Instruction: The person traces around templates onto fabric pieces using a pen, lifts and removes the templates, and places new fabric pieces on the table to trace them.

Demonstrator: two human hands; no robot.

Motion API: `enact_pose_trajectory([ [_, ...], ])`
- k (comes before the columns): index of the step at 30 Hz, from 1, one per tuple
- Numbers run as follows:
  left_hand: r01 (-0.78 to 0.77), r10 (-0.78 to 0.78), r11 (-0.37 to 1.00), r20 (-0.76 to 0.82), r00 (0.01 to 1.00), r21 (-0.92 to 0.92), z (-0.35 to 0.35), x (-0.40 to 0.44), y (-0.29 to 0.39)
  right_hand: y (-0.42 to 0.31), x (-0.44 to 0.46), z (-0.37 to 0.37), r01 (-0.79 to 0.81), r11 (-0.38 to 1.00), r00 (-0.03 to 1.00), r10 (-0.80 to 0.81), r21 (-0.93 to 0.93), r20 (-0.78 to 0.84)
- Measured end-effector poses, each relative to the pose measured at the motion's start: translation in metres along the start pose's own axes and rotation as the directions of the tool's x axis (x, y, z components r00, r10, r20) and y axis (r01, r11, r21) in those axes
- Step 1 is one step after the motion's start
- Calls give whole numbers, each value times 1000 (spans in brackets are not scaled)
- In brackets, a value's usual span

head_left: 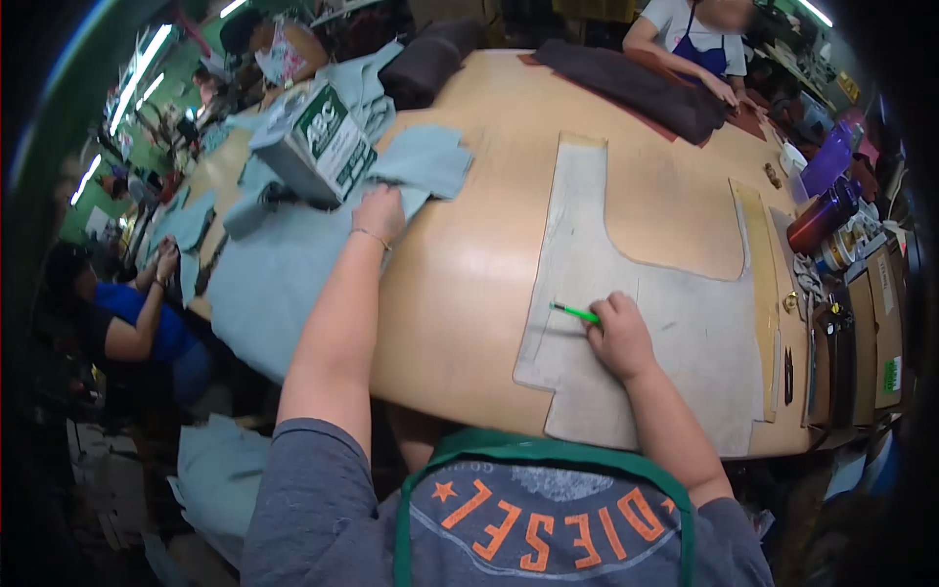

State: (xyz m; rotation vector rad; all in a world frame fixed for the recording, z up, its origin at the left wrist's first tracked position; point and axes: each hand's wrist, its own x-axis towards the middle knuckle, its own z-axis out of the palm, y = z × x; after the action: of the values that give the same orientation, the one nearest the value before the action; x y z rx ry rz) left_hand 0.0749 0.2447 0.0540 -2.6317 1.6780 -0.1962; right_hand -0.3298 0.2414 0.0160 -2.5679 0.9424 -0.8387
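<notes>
My left hand [380,210] reaches over the pile at the left, its fingers closed on the edge of a pale blue leather piece [293,284]. Another cut leather piece [425,161] lies just beyond those fingers. Behind the hand, a box with a green and white ABC label [337,137] stands tilted on the leather. My right hand [623,338] holds a green pen [577,313] between thumb and fingers, pointing left. Beneath it, a large grey U-shaped pattern template [675,362] lies flat on the table. The pen's tip appears close to the template, but contact is unclear.
Dark rolled leather [636,88] lies across the tabletop's [460,284] far side. At the right edge are a dark red tumbler [822,220], pliers [788,377] and cardboard boxes [885,303]. One person [699,49] works opposite; others [137,313] are at the left.
</notes>
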Motion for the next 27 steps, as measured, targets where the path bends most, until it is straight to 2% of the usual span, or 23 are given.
enact_pose_trajectory([
  [2, -62, 59, 998, -89, 994, -34, 5, 14, 5, 1, 0, 0, -17, 1000, 1000, 17, 23, 8],
  [3, -12, 11, 1000, 106, 994, 0, -4, 25, 12, 2, 0, 1, -26, 999, 1000, 26, 31, 9],
  [6, 107, -98, 982, 64, 993, -158, -18, 39, 37, 1, 4, -4, -51, 997, 998, 50, 49, 35],
  [7, 113, -97, 979, 100, 990, -169, -19, 48, 38, -1, 5, -6, -60, 997, 997, 58, 56, 44],
  [10, -35, -14, 946, -149, 989, -322, 6, 66, 25, 4, 6, -4, -73, 993, 995, 66, 90, 74],
  [11, -6, -52, 967, -219, 974, -255, 14, 60, 24, 4, 7, -5, -81, 991, 994, 72, 109, 80],
  [15, 107, -110, 994, -247, 963, -26, -30, -19, 67, 10, 7, -7, -94, 981, 991, 76, 172, 108],
  [18, 159, -153, 987, -137, 979, 34, -20, -52, 56, 12, 6, -8, -79, 978, 990, 55, 194, 128],
  [24, 35, -71, 993, -320, 945, -116, -12, -57, 19, 11, 6, -9, -72, 974, 992, 48, 215, 116],
  [27, 52, -10, 994, -383, 924, 100, -20, -66, 31, 10, 5, -9, -71, 976, 993, 50, 205, 106],
])
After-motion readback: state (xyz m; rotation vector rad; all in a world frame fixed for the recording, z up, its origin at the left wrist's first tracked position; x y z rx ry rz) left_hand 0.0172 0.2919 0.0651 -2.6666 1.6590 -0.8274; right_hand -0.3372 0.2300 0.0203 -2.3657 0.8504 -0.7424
